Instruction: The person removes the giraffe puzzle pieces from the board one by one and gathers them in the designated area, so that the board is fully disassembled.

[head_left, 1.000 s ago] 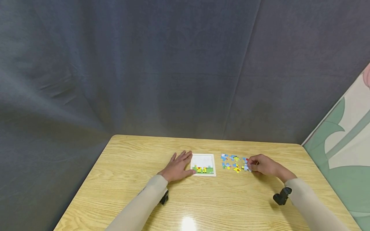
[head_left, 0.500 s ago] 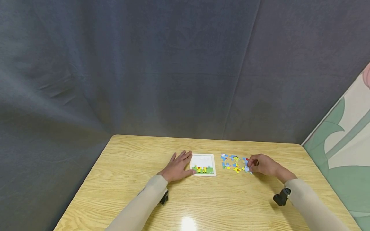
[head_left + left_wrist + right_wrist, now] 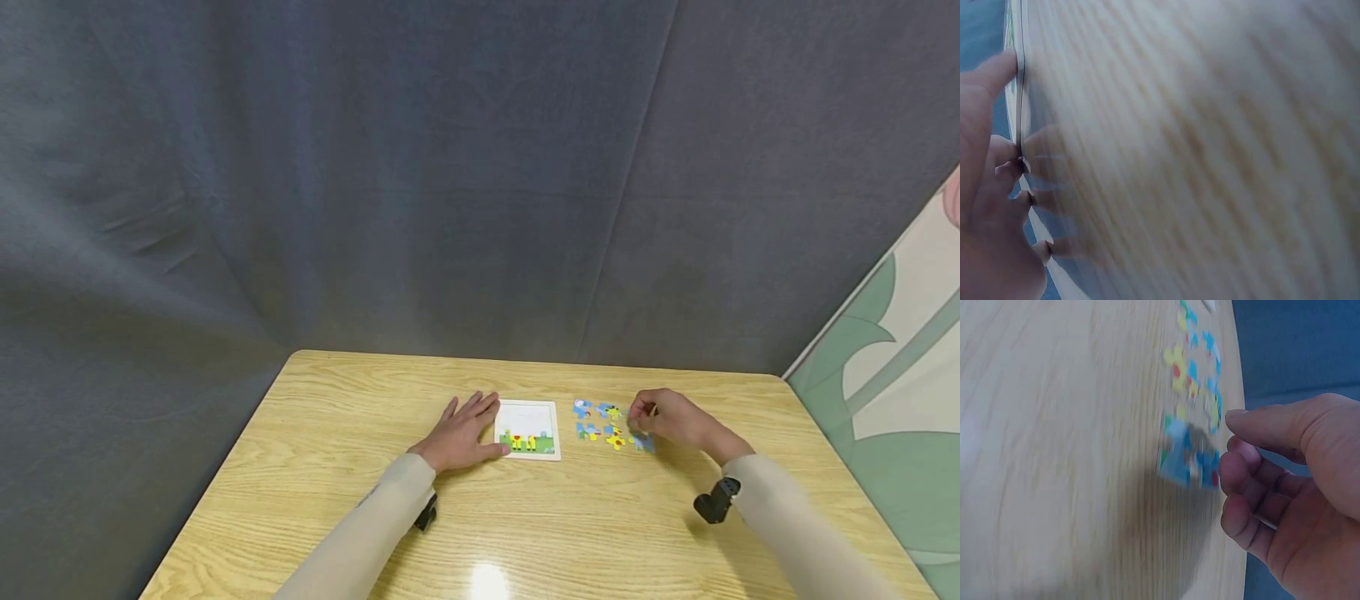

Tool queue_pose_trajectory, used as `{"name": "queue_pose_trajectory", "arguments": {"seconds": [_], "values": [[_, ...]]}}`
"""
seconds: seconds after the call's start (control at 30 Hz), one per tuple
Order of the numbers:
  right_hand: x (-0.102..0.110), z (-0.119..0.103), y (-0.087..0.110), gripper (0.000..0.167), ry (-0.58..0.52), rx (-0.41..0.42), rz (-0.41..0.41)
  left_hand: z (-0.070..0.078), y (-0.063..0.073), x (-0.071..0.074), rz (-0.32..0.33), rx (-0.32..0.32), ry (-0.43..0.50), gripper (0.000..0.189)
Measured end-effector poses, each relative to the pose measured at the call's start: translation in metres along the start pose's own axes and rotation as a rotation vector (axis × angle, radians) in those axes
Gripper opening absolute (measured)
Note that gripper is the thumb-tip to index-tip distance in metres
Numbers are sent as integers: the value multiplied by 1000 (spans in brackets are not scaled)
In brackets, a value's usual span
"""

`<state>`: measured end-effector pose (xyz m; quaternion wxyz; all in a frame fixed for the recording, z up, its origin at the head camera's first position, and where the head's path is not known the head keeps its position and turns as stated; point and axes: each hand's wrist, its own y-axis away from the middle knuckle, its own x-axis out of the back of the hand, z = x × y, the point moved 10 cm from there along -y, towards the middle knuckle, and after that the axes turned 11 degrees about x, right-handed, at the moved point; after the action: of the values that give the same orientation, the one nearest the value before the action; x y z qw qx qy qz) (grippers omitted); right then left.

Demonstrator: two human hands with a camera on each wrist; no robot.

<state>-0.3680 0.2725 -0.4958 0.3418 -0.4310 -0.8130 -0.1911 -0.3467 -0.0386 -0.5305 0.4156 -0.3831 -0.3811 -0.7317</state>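
My left hand [image 3: 457, 437] rests with fingers spread at the left side of a white puzzle tray [image 3: 525, 414], the thumb reaching over its lower left corner. Along the tray's bottom lies a green strip with yellow legs [image 3: 525, 442]. To the right, my right hand [image 3: 672, 417] hovers with loosely bent fingers above the rightmost jigsaw pieces [image 3: 643, 443]. In the right wrist view, thumb and forefinger are slightly apart, and no piece shows between them. Blurred blue pieces [image 3: 1179, 456] lie just beyond the fingertips.
Several more jigsaw pieces [image 3: 615, 438] in blue and yellow lie between the tray and my right hand. The wooden table [image 3: 555, 525] ends at a dark curtain [image 3: 465, 208]. A patterned panel [image 3: 900, 400] stands to the right.
My right hand has shifted slightly left and away from me over the pieces, uncovering more of the lower right piece. My left hand stays where it was.
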Motion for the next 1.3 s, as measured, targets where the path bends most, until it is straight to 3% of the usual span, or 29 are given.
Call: {"name": "queue_pose_trajectory", "arguments": {"seconds": [0.5,0.77,0.97,1.3], "values": [[-43,-45,-55,9,-79,26,-48,0,-2,1,6,15,-28,100],[-75,-77,-80,13,-86,93,-109,-1,-2,0,10,30,-36,102],[-92,-89,-90,10,-42,138,-150,-1,-2,0,11,29,-43,102],[-109,-100,-101,11,-49,133,-196,-1,-2,0,17,17,-38,101]]}}
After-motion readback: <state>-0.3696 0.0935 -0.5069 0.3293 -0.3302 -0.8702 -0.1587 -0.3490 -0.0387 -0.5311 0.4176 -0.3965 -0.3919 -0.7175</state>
